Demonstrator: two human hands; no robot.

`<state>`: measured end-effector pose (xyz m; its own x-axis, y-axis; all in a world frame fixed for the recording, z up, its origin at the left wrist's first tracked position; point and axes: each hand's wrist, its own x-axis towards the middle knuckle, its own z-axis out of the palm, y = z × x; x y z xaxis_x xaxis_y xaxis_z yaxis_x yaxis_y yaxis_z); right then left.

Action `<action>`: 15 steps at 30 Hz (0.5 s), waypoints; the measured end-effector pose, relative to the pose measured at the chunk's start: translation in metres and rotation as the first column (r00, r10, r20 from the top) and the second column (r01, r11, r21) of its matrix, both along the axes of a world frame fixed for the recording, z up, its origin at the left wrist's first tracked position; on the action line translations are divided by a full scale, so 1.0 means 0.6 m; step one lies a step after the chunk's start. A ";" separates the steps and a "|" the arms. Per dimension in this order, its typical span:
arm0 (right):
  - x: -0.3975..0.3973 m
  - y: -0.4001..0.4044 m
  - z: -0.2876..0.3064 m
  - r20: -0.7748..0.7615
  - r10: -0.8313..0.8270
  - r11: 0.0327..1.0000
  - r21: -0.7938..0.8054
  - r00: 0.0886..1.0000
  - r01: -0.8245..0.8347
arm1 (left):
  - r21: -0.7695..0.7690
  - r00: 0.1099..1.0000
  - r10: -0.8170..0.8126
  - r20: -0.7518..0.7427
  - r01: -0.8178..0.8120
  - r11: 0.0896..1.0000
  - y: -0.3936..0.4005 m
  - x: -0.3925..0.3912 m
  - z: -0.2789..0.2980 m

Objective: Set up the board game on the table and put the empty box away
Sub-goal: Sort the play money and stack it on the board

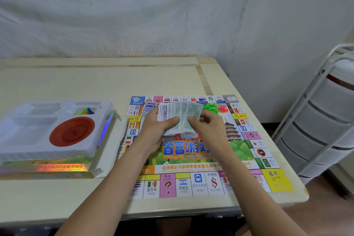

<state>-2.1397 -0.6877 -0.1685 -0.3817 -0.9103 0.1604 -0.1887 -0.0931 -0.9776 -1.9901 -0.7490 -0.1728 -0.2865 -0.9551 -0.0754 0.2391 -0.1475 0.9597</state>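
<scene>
The colourful game board [199,184] lies flat on the right half of the table. Above its middle, my left hand [157,130] and my right hand [207,127] together hold a fanned stack of play money [181,116], thumbs pressed on the front notes. A small deck of cards [150,106] lies on the board just left of the fan. Green pieces [210,107] and red pieces [223,108] sit in piles at the board's far right. The open game box [57,167] sits at the left with its white plastic insert [24,134] on top.
The insert holds a red round dish [72,131] and a few coloured pawns [85,111] in a small compartment. A white drawer cart [323,120] stands right of the table. The cream table [95,80] ends just beyond the board's right edge.
</scene>
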 end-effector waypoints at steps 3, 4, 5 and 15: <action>-0.003 0.003 0.003 0.143 -0.066 0.997 -0.031 0.988 0.071 | 0.032 0.999 0.043 0.015 -0.044 0.999 -0.006 0.006 -0.007; -0.005 0.005 0.006 0.223 -0.070 0.996 -0.038 0.972 0.081 | 0.031 0.998 0.054 0.032 -0.055 0.998 -0.008 0.008 -0.007; -0.008 0.006 0.008 0.275 -0.064 0.996 -0.041 0.959 0.078 | 0.027 0.997 0.060 0.047 -0.061 0.998 -0.008 0.009 -0.006; 0.006 0.008 0.011 0.149 0.053 0.996 0.060 0.987 -0.063 | 0.054 0.995 -0.098 -0.036 0.100 0.994 0.009 -0.001 0.005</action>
<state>-2.1359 -0.6831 -0.1619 -0.3433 -0.9381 0.0470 -0.0383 -0.0360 -0.9986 -1.9906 -0.7436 -0.1700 -0.3824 -0.9166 -0.1165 0.2524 -0.2249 0.9411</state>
